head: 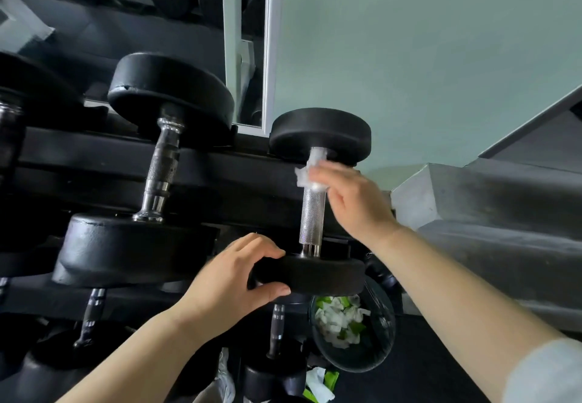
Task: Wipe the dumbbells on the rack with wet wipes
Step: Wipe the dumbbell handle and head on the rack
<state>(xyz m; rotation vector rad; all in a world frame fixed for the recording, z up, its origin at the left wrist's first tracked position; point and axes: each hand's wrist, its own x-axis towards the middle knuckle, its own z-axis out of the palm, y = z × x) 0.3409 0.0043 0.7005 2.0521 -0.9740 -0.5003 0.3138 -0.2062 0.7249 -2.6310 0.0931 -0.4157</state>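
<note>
above bin (382, 336), beside bigger dumbbell (162, 166): left hand (226, 280) round dumbbell (311, 213), right hand (352, 201) round wipe (306, 176)

Head view, apparently close over rack (94, 157)

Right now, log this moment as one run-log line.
step: handle wipe | left hand: grips near head of dumbbell | right hand: holds wet wipe against handle's far end | bin below: used wipes
</note>
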